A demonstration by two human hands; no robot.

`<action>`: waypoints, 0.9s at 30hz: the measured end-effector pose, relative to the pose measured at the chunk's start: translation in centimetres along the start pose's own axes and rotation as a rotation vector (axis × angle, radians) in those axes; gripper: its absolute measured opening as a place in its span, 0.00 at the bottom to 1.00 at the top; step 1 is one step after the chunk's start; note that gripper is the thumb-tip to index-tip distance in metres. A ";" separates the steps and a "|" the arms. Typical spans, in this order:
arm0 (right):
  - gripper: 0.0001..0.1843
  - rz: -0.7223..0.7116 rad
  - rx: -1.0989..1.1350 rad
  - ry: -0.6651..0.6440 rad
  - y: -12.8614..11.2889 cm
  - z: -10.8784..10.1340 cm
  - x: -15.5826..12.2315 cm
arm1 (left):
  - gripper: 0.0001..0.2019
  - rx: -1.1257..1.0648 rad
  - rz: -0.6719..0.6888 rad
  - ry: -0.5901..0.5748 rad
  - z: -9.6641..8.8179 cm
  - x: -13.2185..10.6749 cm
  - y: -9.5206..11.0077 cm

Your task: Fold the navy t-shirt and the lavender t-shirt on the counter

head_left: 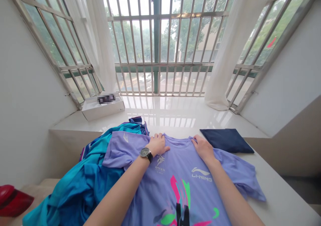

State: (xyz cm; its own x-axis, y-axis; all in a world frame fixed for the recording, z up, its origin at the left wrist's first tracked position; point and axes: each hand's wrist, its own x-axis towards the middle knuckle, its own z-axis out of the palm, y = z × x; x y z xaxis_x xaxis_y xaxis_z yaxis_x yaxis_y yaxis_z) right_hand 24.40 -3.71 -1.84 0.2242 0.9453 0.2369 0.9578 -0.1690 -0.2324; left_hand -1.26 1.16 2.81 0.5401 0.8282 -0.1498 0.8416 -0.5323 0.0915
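Note:
A lilac sports T-shirt [175,182] with a white logo and a bright splash print lies face up on the white table [276,199], collar away from me. My left hand [157,144], with a dark wristwatch on its wrist, rests on the left shoulder by the collar, fingers curled onto the cloth. My right hand [202,147] presses on the right shoulder at the collar, fingers bent over the fabric edge. Whether either hand pinches the cloth is unclear.
A heap of blue and teal garments [82,185] lies left of the shirt. A folded navy cloth [225,139] sits at the table's far right. A white box [102,107] rests on the glossy window sill. A red object [11,199] shows at far left.

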 end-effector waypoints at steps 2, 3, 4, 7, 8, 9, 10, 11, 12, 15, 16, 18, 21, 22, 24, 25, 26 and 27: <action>0.10 0.006 0.004 -0.012 0.2 0.2 -0.1 | 0.34 0.032 -0.006 0.028 -0.3 -0.2 0.8; 0.10 0.010 0.005 -0.023 0.3 0.3 -0.1 | 0.33 0.057 0.002 0.061 -0.6 -0.2 1.5; 0.10 0.016 0.006 -0.028 0.4 0.3 -0.1 | 0.32 0.081 0.029 0.108 -0.8 -0.3 2.5; 0.11 0.033 0.010 -0.028 0.4 0.1 0.0 | 0.22 0.072 0.258 0.219 -0.8 0.1 6.0; 0.11 0.036 0.010 -0.037 0.5 0.1 0.0 | 0.18 0.041 0.360 0.214 -0.5 0.2 7.2; 0.12 0.040 0.008 -0.050 0.5 0.1 0.1 | 0.16 0.008 0.436 0.195 0.0 0.4 8.3; 0.12 0.045 0.006 -0.064 0.6 0.2 0.1 | 0.15 -0.022 0.479 0.181 0.6 0.6 9.2; 0.13 0.051 0.005 -0.079 0.7 0.2 0.1 | 0.15 -0.046 0.489 0.182 1.3 0.8 9.8; 0.13 0.059 0.005 -0.091 0.7 0.3 0.2 | 0.15 -0.067 0.474 0.202 2.0 0.9 10.2; 0.14 0.081 0.009 -0.112 0.9 0.3 0.3 | 0.19 -0.124 0.416 0.321 4.0 0.9 10.4; 0.14 0.086 0.011 -0.118 0.9 0.3 0.4 | 0.21 -0.140 0.412 0.348 4.4 0.8 10.3; 0.15 0.096 0.024 -0.131 1.0 -0.1 0.4 | 0.23 -0.164 0.411 0.366 4.8 0.7 10.0; 0.20 0.118 0.069 -0.172 1.6 -1.0 0.4 | 0.27 -0.188 0.404 0.350 5.0 0.7 9.8; 0.22 0.117 0.091 -0.189 2.0 -1.4 0.4 | 0.29 -0.197 0.402 0.341 5.0 0.7 9.8; 0.23 0.096 0.144 -0.224 3.0 -2.4 0.4 | 0.31 -0.215 0.398 0.325 5.0 0.7 9.8; 0.23 0.076 0.170 -0.241 3.5 -2.9 0.3 | 0.33 -0.223 0.395 0.317 5.1 0.8 9.8; 0.23 0.055 0.192 -0.259 4.0 -3.5 0.3 | 0.33 -0.229 0.391 0.307 5.1 0.8 9.8; 0.22 0.037 0.212 -0.278 4.5 -4.0 0.2 | 0.34 -0.231 0.388 0.296 5.1 0.8 9.8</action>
State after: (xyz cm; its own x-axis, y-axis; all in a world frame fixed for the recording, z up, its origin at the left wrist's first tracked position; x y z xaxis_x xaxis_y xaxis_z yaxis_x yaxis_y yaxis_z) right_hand 29.44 -5.42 0.92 0.1731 0.9843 -0.0345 0.8847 -0.1708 -0.4337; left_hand 7.38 -4.29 -1.44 0.7615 0.6102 0.2187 0.5409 -0.7841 0.3043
